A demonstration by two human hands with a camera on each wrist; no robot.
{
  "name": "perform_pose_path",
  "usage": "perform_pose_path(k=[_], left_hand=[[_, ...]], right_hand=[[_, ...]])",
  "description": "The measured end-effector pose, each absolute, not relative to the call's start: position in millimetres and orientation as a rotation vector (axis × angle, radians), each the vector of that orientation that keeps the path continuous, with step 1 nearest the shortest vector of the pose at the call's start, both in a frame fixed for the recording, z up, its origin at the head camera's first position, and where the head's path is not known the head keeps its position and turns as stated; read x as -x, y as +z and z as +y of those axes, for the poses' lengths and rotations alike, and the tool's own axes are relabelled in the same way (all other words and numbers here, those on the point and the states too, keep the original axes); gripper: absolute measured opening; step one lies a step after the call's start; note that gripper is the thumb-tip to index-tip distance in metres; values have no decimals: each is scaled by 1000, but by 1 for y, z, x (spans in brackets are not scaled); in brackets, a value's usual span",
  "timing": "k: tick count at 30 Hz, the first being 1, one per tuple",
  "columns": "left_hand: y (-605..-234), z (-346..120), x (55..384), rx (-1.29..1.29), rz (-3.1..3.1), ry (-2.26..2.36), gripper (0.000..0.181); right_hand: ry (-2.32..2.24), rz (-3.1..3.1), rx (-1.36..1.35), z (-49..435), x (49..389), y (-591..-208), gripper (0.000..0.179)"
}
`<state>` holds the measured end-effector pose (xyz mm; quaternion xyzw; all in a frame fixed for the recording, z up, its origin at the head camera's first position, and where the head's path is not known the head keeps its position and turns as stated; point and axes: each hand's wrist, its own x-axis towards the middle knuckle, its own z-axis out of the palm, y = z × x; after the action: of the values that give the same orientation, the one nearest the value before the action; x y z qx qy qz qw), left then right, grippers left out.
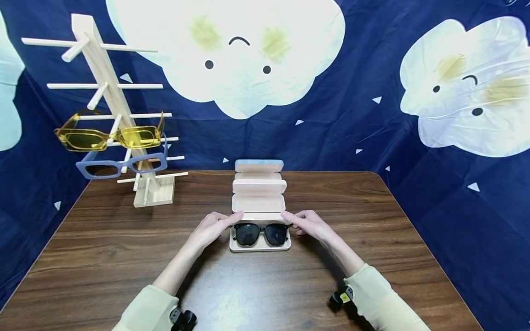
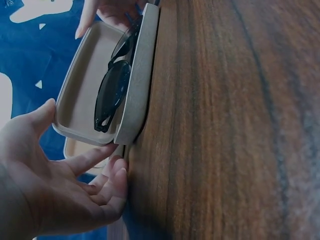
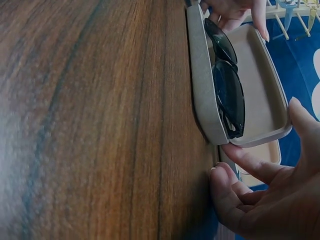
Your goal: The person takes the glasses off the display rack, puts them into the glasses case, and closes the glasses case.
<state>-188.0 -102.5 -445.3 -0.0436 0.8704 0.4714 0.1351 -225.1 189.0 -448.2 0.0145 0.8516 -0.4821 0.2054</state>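
Note:
Black sunglasses (image 1: 247, 235) lie in the base of a pale, opened glasses case (image 1: 260, 249), their dark lenses toward me. The case's lid (image 2: 82, 82) stands raised behind them in both wrist views. My left hand (image 1: 213, 228) holds the lid's left end, thumb on its upper rim and index finger by the hinge corner. At the other end my right hand (image 1: 312, 225) holds the lid the same way, thumb at the rim and index finger (image 3: 252, 162) at the hinge corner. The remaining fingers of both hands are bent beside the case, near the tabletop.
Behind the held case stand more opened pale cases (image 1: 258, 202) in a row, the farthest with a bluish edge (image 1: 259, 162). A wooden peg rack (image 1: 112, 92) at the left carries yellow glasses (image 1: 138, 137) and blue-framed glasses (image 1: 101, 169). A dark blue cloth (image 1: 352, 138) backs the table.

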Motion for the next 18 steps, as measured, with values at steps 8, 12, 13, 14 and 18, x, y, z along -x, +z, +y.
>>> perform_pose_path(k=[8,12,13,14,18], left_hand=[[-449,-104,186,59,2490,1437,56],[-451,-105,184,37,2464,1459,56],[-452,-105,184,39,2462,1461,55],[-453,-106,184,28,2465,1458,54],[-454,-107,182,10,2473,1462,52]], right_hand=[[-1268,2413,75,194,225,-448,50],[-1230,2429,121,195,225,-448,46],[-1228,2429,138,196,225,-448,46],[-1233,2424,147,196,225,-448,46],[-1247,2401,188,198,226,-450,44]])
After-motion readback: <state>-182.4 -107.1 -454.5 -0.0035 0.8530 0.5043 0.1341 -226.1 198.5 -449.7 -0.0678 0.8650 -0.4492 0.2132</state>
